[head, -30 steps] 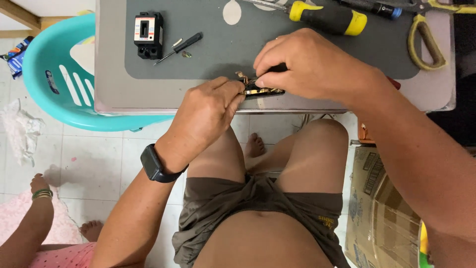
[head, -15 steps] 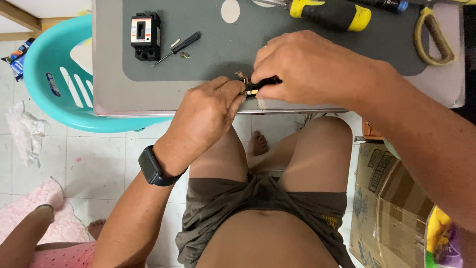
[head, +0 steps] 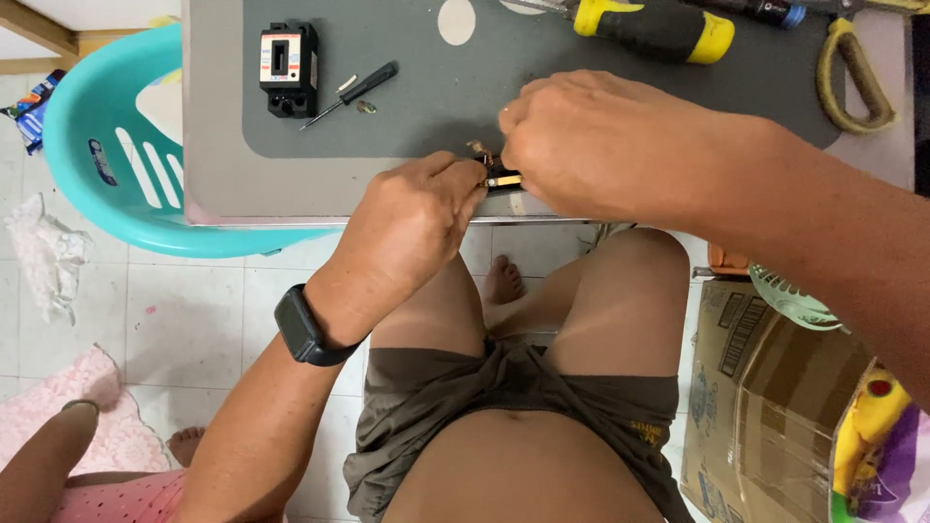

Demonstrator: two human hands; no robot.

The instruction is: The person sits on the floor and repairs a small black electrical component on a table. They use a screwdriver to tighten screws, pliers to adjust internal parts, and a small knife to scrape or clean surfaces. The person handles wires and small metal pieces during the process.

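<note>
My left hand (head: pixel 412 228) and my right hand (head: pixel 605 145) meet at the near edge of the grey table (head: pixel 213 184). Between their fingertips is a small black and brass part (head: pixel 496 176), pinched from both sides and mostly hidden by the fingers. I cannot tell whether my right hand also holds a tool. A black watch (head: pixel 302 327) sits on my left wrist. On the dark mat (head: pixel 426 87) further back lie a black switch block with a white and red face (head: pixel 289 68) and a small black screwdriver (head: pixel 351 94).
A yellow-and-black screwdriver handle (head: pixel 654 29) and olive-handled pliers (head: pixel 857 82) lie at the table's far right. A turquoise plastic chair (head: pixel 107 165) stands left of the table. A cardboard box (head: pixel 765 387) sits on the floor right. Another person's leg (head: pixel 44 465) shows bottom left.
My right hand has shifted slightly left and lower over the small part. The other person's leg at the bottom left has moved. Both hands stay on the part.
</note>
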